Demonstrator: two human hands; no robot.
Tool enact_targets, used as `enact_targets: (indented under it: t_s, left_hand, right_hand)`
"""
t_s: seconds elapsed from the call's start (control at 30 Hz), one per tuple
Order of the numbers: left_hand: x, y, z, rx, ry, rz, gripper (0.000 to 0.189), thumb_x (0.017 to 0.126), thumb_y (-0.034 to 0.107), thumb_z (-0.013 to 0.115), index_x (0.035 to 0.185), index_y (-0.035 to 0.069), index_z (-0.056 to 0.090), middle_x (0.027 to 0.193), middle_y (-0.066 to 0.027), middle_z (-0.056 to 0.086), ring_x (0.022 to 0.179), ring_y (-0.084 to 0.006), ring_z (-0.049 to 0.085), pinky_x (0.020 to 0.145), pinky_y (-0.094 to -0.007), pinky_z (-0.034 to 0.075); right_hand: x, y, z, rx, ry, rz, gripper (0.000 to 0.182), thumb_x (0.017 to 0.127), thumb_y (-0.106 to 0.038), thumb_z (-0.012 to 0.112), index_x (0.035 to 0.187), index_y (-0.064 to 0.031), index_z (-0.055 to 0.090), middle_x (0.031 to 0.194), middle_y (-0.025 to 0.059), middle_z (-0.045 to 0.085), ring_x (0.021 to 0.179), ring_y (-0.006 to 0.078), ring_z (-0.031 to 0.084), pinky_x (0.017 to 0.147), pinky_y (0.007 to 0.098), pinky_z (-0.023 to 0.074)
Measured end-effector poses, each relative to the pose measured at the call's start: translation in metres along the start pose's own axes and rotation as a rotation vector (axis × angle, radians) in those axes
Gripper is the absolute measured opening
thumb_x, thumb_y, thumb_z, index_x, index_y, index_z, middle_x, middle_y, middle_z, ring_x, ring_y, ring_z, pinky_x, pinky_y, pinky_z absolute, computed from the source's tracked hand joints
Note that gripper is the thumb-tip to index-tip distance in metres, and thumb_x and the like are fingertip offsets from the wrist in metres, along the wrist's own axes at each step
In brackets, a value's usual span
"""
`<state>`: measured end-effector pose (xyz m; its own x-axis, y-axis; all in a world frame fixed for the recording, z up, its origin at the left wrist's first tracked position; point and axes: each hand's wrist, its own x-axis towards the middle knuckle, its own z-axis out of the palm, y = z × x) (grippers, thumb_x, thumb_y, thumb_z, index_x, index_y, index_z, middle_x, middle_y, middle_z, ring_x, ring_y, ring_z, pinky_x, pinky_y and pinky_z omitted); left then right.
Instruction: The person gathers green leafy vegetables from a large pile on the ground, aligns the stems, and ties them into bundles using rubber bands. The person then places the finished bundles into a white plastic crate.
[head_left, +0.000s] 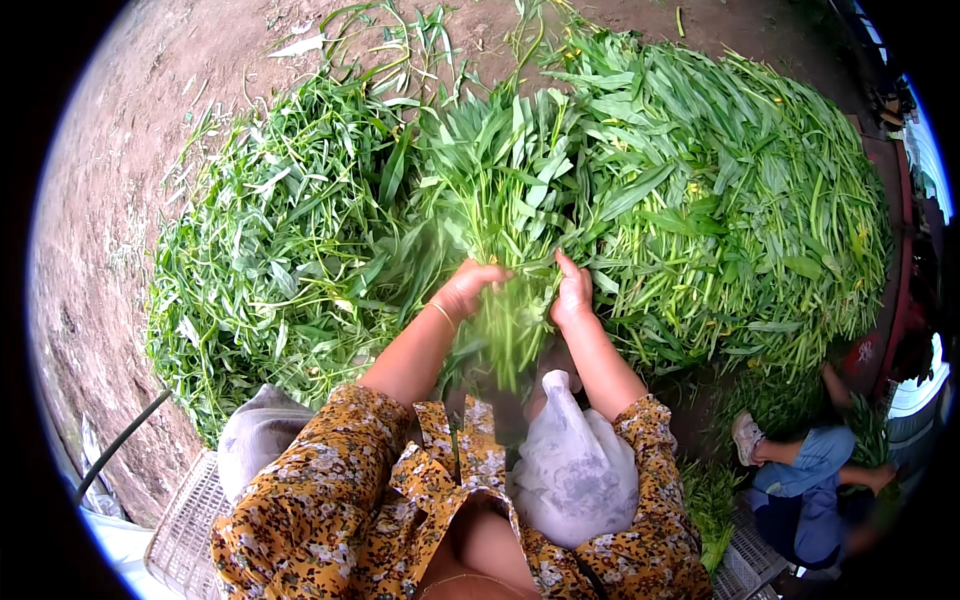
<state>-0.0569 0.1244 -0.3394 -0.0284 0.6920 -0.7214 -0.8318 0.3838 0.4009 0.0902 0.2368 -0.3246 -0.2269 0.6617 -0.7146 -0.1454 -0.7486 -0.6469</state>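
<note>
Between my hands, in the middle of the view, stands a bunch of long-leaved green vegetables (510, 217), its leaves pointing away from me and its pale stems towards me, partly blurred. My left hand (474, 286) closes on the bunch from the left, low on the stems. On the right side my right hand (572, 291) is against the same bunch, thumb up along it; its fingers are partly hidden. A loose, tangled heap of greens (277, 240) lies to the left. To the right is a larger heap of greens (735, 202), its stems laid mostly alongside each other.
Bare earth ground (112, 187) shows at the left, with scattered stalks beyond the heaps. A plastic crate (184, 525) is at lower left, beside a cloth-covered knee. A whitish cloth (577, 472) covers my other knee. Another person in blue trousers (814, 465) sits at lower right among greens.
</note>
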Motion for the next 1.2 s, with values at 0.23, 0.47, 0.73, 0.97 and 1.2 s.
enact_targets:
  t_s: [0.23,0.47,0.73,0.97,1.2]
  left_hand:
    - [0.032,-0.043,-0.068,-0.293,-0.073,-0.194,0.017,0.068,0.01,0.063,0.083,0.001,0.064,0.078,-0.0093,0.066,0.071,-0.025,0.065,0.073,-0.0402,0.054]
    - [0.014,-0.036,-0.054,-0.512,-0.124,-0.139,0.015,0.07,0.009,0.065,0.063,0.012,0.053,0.068,-0.0016,0.059,0.064,-0.0203,0.06,0.065,-0.0394,0.054]
    - [0.015,-0.052,-0.058,-0.436,-0.232,-0.207,0.052,0.075,0.022,0.073,0.12,0.001,0.055,0.112,-0.0165,0.063,0.102,-0.033,0.061,0.095,-0.0502,0.045]
    - [0.0,-0.029,-0.04,-0.375,-0.271,-0.184,0.05,0.072,0.014,0.068,0.117,-0.004,0.055,0.106,-0.0167,0.065,0.092,-0.0292,0.065,0.089,-0.0437,0.051]
    - [-0.012,-0.023,-0.035,-0.217,-0.059,-0.214,0.024,0.064,0.017,0.076,0.079,0.007,0.061,0.078,-0.0072,0.063,0.074,-0.0252,0.063,0.07,-0.0386,0.053]
  right_hand:
    - [-0.011,-0.021,0.017,-0.429,-0.269,0.243,0.049,0.076,-0.026,0.074,0.113,0.0016,0.056,0.103,0.0131,0.063,0.094,0.0262,0.061,0.086,0.0432,0.0484]
    - [-0.003,-0.008,0.009,0.024,-0.254,0.364,0.036,0.081,-0.028,0.067,0.105,-0.002,0.059,0.098,0.0129,0.065,0.091,0.0266,0.063,0.084,0.0427,0.0499]
    - [0.001,0.024,0.015,-0.631,-0.049,0.014,0.087,0.081,-0.073,0.041,0.11,0.0079,0.057,0.112,0.0222,0.06,0.102,0.0314,0.058,0.093,0.0388,0.0425]
    - [0.0,0.001,0.013,-1.264,-0.171,-0.06,0.1,0.082,-0.078,0.021,0.093,0.0129,0.061,0.099,0.0374,0.056,0.102,0.0473,0.052,0.091,0.0447,0.0395]
    - [-0.006,-0.04,0.037,-1.26,0.078,-0.588,0.033,0.082,-0.033,0.066,0.088,-0.0013,0.061,0.074,0.0116,0.063,0.071,0.0227,0.06,0.066,0.034,0.0465]
